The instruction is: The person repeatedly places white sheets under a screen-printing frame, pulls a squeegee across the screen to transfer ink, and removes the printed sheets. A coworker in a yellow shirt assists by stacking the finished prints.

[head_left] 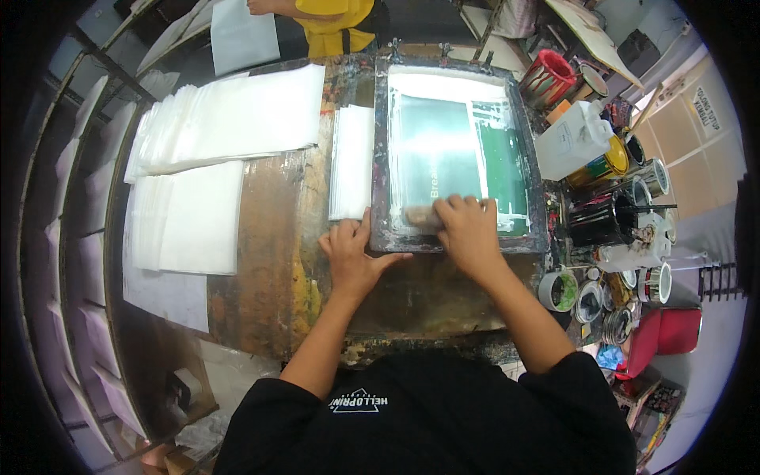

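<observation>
Left hand (351, 257) splays at the frame (381, 158)'s near-left corner; right hand (469, 231) grips a brown block (421, 215) (long axis crosswise, pointing left).

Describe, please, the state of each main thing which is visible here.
Framed screen: lying over the table, smeared with white
Left hand: open, thumb spread, at the screen's near left corner
Right hand: closed on the brown tool
Brown tool: held on the screen, blurred
Wide paper pile: layered, edges uneven
Narrow paper stack: piled beside the screen
White jug: upright
Red can: open, streaked dark
</observation>
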A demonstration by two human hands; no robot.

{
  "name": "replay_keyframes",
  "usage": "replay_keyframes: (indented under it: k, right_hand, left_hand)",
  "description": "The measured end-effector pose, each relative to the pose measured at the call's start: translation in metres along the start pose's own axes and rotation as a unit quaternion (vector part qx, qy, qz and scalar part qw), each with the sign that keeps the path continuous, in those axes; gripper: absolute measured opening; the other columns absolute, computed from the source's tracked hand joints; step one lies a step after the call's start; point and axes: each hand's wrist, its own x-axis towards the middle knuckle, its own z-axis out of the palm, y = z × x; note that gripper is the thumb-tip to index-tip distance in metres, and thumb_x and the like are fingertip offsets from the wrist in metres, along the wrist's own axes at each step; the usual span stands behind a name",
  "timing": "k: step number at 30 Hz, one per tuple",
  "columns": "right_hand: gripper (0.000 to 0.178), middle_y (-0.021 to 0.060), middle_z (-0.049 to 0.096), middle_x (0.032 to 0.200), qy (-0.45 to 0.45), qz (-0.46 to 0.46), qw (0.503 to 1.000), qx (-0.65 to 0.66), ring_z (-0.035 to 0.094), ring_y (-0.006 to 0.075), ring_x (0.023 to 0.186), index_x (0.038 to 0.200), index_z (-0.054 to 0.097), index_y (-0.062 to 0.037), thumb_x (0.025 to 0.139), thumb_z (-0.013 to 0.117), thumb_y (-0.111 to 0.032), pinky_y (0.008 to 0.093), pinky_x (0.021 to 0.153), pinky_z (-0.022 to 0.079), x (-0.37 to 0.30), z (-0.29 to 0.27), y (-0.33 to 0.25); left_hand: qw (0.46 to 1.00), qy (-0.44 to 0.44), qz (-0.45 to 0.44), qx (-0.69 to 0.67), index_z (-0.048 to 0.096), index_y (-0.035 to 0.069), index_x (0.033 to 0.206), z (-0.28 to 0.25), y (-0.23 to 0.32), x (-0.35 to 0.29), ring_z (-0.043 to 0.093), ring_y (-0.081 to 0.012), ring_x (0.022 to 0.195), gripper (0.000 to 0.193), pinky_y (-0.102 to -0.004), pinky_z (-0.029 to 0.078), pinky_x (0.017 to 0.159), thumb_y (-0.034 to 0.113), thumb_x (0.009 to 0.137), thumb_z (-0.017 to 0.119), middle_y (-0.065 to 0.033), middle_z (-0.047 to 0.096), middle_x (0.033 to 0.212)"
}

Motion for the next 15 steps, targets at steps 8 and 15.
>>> replay_keyframes:
  k: [8, 15]
  right_hand:
    - [0.035, 0.0095, 0.072, 0.114, -0.058, 0.033, 0.998, -0.012, 0.068, 0.0314, 0.108, 0.122, 0.066, -0.0171, 0.088, 0.067, -0.024, 0.0605, 0.093, 0.045, 0.190, 0.019, 0.090]
    - [0.033, 0.0112, 0.072, 0.112, -0.018, 0.013, 0.999, -0.036, 0.070, 0.0335, 0.107, 0.121, 0.066, -0.0169, 0.089, 0.066, -0.028, 0.0577, 0.089, 0.049, 0.240, 0.025, 0.120]
  left_hand:
    - [1.000, -0.002, 0.014, -0.025, 0.061, 0.004, 0.144, -0.009, 0.001, 0.007, 0.051, -0.0241, 0.099, 0.111, -0.0417, 0.032, 0.093, 0.067, 0.056, 0.088, -0.0051, 0.055, 0.100]
    - [0.998, 0.010, 0.019, -0.060, 0.052, 0.001, 0.151, -0.009, 0.001, 0.005, 0.049, -0.0204, 0.078, 0.115, -0.0383, 0.033, 0.087, 0.068, 0.065, 0.084, -0.0029, 0.051, 0.079]
